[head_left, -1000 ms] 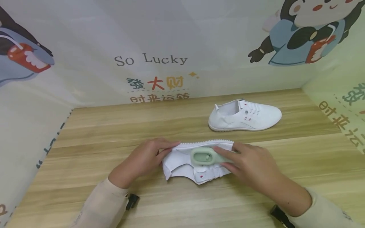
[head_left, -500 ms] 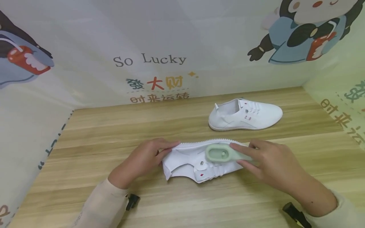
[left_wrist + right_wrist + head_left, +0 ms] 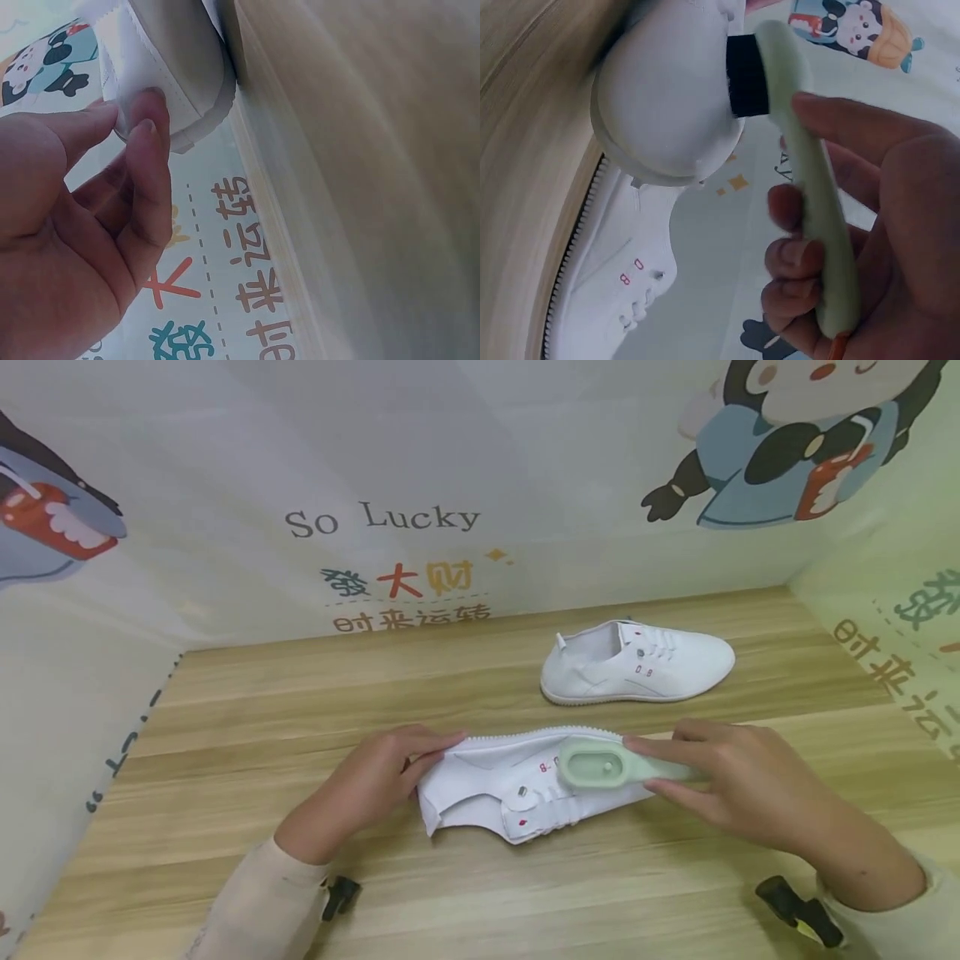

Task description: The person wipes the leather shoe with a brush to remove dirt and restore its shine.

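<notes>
A white lace-up shoe (image 3: 483, 770) lies tipped on its side, its sole edge facing away and its toe to the right. My left hand (image 3: 378, 781) pinches its heel end between thumb and fingers, which the left wrist view shows up close at the heel (image 3: 184, 82). My right hand (image 3: 757, 781) grips the handle of a pale green shoe brush (image 3: 596, 765), index finger laid along it. In the right wrist view the brush's dark bristles (image 3: 748, 75) are right at the shoe's toe (image 3: 667, 90). The head view hides the toe behind the brush and right hand.
Another white shoe (image 3: 693, 664) stands upright farther back on the wood-grain table (image 3: 337, 689), toe to the right. A printed cloth backdrop (image 3: 525, 460) rises behind the table and at both sides. Black wrist devices (image 3: 798, 910) hang by the sleeves.
The right hand has moved the brush to the right along the shoe's upper, toward its toe, uncovering red letters and laces. The left hand keeps its hold on the heel.
</notes>
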`<state>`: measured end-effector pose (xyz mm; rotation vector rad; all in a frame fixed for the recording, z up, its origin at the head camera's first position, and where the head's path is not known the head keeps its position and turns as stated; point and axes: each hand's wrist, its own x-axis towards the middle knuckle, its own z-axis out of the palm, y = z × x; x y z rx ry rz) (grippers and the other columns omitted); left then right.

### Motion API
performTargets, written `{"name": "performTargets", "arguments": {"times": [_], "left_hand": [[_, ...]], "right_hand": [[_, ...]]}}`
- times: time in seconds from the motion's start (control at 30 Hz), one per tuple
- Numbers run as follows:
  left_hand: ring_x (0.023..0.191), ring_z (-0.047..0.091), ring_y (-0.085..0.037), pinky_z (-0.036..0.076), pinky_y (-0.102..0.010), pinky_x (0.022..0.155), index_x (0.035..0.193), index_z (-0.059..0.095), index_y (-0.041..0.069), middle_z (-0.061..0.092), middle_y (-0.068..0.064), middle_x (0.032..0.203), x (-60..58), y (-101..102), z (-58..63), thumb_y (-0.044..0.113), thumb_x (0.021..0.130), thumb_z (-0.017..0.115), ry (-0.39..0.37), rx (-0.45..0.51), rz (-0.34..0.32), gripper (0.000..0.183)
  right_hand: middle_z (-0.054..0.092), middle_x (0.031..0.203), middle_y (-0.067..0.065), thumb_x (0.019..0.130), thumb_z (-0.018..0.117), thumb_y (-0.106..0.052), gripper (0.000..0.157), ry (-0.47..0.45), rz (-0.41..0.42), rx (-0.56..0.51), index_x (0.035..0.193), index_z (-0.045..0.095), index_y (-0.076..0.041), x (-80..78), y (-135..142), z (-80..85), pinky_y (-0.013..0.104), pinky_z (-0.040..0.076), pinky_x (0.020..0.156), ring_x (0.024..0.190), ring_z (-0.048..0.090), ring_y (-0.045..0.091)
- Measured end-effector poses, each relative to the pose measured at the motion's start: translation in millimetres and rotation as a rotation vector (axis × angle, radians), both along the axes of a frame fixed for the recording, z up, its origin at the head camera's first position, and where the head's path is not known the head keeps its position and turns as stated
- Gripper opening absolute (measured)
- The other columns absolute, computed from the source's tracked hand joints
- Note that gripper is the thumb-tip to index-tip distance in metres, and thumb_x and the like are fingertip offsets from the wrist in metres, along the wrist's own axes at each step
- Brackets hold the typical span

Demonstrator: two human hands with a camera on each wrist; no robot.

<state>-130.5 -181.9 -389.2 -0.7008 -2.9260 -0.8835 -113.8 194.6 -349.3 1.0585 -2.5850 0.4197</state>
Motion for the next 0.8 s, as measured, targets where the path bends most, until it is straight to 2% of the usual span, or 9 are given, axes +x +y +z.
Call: {"name": "performTargets", "arguments": {"times": [0.07, 0.2, 0.4, 0.47, 0.67, 0.8], "left_hand": [[0.11, 0.058, -0.01, 0.049, -0.032, 0.09, 0.123, 0.065, 0.028, 0.065, 0.007, 0.119, 0.3, -1, -0.4, 0.016, 0.093, 0.062, 0.014, -0.005, -0.015, 0.033], [0.111, 0.058, -0.009, 0.049, -0.032, 0.09, 0.122, 0.066, 0.028, 0.064, 0.008, 0.119, 2.3, -5, -1.8, 0.014, 0.092, 0.063, 0.019, 0.0, -0.028, 0.033], [0.104, 0.059, -0.005, 0.051, -0.031, 0.083, 0.12, 0.066, 0.032, 0.065, 0.012, 0.117, 6.6, -16, -1.4, 0.017, 0.092, 0.064, 0.016, -0.007, -0.002, 0.033], [0.099, 0.059, -0.005, 0.051, -0.03, 0.079, 0.121, 0.066, 0.033, 0.065, 0.013, 0.116, 7.8, -21, -0.1, 0.018, 0.092, 0.064, 0.009, -0.02, 0.013, 0.033], [0.076, 0.057, -0.008, 0.05, -0.027, 0.063, 0.123, 0.063, 0.037, 0.063, 0.008, 0.12, 12.1, -44, 2.9, 0.021, 0.095, 0.059, -0.062, -0.065, 0.099, 0.033], [0.065, 0.055, -0.012, 0.049, -0.026, 0.055, 0.124, 0.062, 0.036, 0.062, 0.004, 0.12, 10.8, -58, -0.8, 0.02, 0.097, 0.055, -0.12, -0.011, 0.128, 0.032]], "right_hand": [[0.062, 0.082, -0.007, 0.076, 0.079, -0.028, 0.045, -0.016, 0.035, -0.045, 0.119, 0.068, -0.028, 0.3, 0, -1.3, 0.019, 0.04, 0.051, 0.059, 0.043, 0.0], [0.059, 0.08, -0.011, 0.077, 0.078, -0.026, 0.047, -0.006, 0.076, -0.136, 0.122, 0.066, -0.025, 0.2, -3, -3.9, 0.013, 0.038, 0.051, 0.059, 0.042, -0.001], [0.066, 0.087, -0.002, 0.076, 0.077, -0.028, 0.048, 0.086, 0.021, -0.178, 0.123, 0.066, -0.026, -1.0, -4, -2.4, 0.016, 0.038, 0.049, 0.057, 0.044, 0.002], [0.067, 0.091, -0.002, 0.076, 0.077, -0.028, 0.049, 0.105, 0.006, -0.178, 0.123, 0.065, -0.026, -0.9, -3, -0.5, 0.017, 0.037, 0.048, 0.057, 0.043, 0.003], [0.064, 0.087, -0.006, 0.076, 0.077, -0.029, 0.048, 0.119, 0.001, -0.173, 0.123, 0.066, -0.027, -0.4, 0, 4.1, 0.017, 0.035, 0.047, 0.055, 0.041, 0.002], [0.064, 0.086, -0.005, 0.076, 0.076, -0.03, 0.048, 0.135, -0.006, -0.163, 0.123, 0.066, -0.027, -1.9, 1, 4.5, 0.018, 0.035, 0.047, 0.055, 0.041, 0.003]]}}
